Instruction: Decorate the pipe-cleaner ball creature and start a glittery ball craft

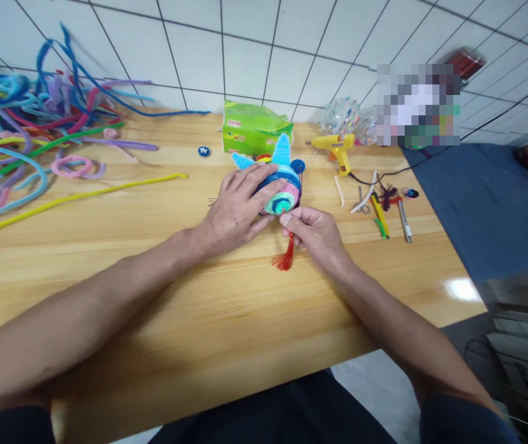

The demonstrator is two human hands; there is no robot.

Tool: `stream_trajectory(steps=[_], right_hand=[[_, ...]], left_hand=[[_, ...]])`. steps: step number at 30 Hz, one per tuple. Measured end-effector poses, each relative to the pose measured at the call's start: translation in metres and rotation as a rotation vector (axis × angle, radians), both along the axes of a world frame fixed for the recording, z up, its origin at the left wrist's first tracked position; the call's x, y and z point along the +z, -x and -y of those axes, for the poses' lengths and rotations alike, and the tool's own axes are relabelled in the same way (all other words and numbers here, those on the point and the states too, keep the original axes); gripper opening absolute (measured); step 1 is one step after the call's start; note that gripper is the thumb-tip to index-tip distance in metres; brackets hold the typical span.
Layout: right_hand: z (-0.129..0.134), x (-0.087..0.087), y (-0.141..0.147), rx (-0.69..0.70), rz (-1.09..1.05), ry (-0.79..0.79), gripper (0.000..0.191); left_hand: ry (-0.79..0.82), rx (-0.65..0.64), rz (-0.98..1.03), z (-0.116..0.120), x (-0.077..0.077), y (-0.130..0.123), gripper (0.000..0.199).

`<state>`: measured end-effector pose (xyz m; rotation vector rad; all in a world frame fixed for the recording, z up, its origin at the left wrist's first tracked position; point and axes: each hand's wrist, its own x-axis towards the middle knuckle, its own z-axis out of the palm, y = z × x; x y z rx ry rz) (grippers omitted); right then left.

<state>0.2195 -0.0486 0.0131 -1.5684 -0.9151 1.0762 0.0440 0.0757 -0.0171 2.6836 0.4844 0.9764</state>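
- Under the spread fingers of the left hand (pixel 235 208), a round craft piece (pixel 287 190) coiled in pink, pale green and blue is grasped; its two pale blue cones (pixel 281 151) are pointed past the fingertips, toward the tiled wall (pixel 248 61).
- Just beside those fingers, at the near edge of the craft piece, a red tassel (pixel 285 256) is pinched at its top between the thumb and forefinger of the right hand (pixel 317 233); its strands are fanned out below the fingers.
- Beyond the left fingers, room is narrowed by a green packet (pixel 248 128), set close behind the cones; a blue button (pixel 203 151) is seen to its left.
- Farther left of the fingers, a yellow stem (pixel 88 194) is laid slantwise, and a heap of fuzzy stems (pixel 18 142) is spread well apart.
- To the right of the right fingers, a yellow glue gun (pixel 338 148), a yellow-handled tool (pixel 380 216) and a pen-like tool (pixel 404 221) are scattered, short of the table's right edge.
- Between the fingers and the near edge of the table (pixel 227 302), a broad stretch of wood is offered for movement, flanked by both forearms.
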Motion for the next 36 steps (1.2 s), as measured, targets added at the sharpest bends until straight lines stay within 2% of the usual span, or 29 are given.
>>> stream_trajectory(steps=[16,25,36], right_hand=[[-0.0022,-0.0045,-0.003,-0.002,-0.025,0.001,0.046],[-0.0029,0.0016,-0.0025,0.0,-0.037,0.006,0.048],[0.0005,-0.0003,-0.0045,0.043,0.049,-0.051,0.053]], left_hand=[[-0.034,0.001,-0.006,-0.0008,-0.0012,0.0009,0.055],[-0.033,-0.012,-0.017,-0.0034,-0.0036,0.0008,0.057],[-0.048,-0.015,-0.006,-0.0051,-0.0054,0.001,0.06]])
